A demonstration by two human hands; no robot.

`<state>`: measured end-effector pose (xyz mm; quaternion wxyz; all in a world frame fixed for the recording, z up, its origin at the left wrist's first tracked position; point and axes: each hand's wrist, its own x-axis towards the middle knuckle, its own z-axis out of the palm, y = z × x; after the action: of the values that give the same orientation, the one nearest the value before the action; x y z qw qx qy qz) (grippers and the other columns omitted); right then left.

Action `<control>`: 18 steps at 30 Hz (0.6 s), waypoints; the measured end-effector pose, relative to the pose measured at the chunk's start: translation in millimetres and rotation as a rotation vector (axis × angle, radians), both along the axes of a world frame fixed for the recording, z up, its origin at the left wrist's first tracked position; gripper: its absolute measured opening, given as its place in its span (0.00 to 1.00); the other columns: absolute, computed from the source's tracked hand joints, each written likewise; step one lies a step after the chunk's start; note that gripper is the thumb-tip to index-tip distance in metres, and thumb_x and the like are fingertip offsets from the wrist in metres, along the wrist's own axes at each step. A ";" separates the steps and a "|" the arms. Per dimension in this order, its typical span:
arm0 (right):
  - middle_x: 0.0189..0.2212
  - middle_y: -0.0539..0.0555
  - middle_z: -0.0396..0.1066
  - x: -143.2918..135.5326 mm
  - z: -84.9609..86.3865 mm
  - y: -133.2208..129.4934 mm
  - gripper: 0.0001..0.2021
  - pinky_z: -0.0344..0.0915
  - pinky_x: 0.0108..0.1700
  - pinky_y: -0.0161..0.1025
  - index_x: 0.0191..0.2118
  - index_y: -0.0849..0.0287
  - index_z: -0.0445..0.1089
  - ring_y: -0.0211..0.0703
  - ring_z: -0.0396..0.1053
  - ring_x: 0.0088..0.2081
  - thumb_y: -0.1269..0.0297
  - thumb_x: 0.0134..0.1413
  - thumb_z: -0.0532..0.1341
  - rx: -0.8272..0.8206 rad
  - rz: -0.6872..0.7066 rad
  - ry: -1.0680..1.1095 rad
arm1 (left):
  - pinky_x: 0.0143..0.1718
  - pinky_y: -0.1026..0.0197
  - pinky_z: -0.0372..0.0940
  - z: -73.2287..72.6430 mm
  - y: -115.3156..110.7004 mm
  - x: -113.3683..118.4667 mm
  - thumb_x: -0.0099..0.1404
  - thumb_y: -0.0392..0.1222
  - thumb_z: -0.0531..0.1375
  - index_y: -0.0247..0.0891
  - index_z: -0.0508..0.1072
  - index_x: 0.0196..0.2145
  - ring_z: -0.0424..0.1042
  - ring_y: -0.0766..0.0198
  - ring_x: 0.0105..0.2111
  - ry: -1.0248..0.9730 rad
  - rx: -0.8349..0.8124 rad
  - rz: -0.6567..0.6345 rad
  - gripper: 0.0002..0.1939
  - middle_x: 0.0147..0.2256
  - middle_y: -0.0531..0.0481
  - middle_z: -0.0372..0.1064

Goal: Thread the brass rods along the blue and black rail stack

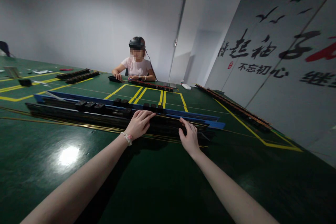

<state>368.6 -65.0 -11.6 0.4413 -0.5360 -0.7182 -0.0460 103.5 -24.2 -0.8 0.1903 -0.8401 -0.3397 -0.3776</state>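
A long black rail (78,113) lies across the green table (147,182) in front of me, with several small black blocks (90,105) seated along it. Behind it runs a blue strip (194,116). My left hand (140,123) rests palm down on the rail near its middle, fingers curled over the top edge. My right hand (188,136) lies a little to the right, fingers spread and pressing on the same rail. Thin brass-coloured rods (65,123) run along the table just in front of the rail.
A person in a pink shirt (137,66) sits at the far side, hands on another black rail (152,85). More rails lie at far left (78,75) and along the right edge (233,106). Yellow tape lines (162,98) mark the table. A lettered wall panel (275,59) stands right.
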 end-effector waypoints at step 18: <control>0.46 0.56 0.73 -1.6 0.8 -1.8 0.20 0.58 0.54 0.52 0.55 0.56 0.64 0.48 0.69 0.48 0.65 0.56 0.52 0.053 -0.054 0.032 | 0.50 0.52 0.61 0.6 7.3 -23.9 0.63 0.35 0.51 0.41 0.66 0.55 0.67 0.59 0.48 0.000 0.026 -0.010 0.23 0.50 0.45 0.68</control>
<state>367.1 -66.7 -10.8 0.4655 -0.5440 -0.6948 -0.0681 79.5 -16.9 -0.2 0.1995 -0.8392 -0.3308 -0.3828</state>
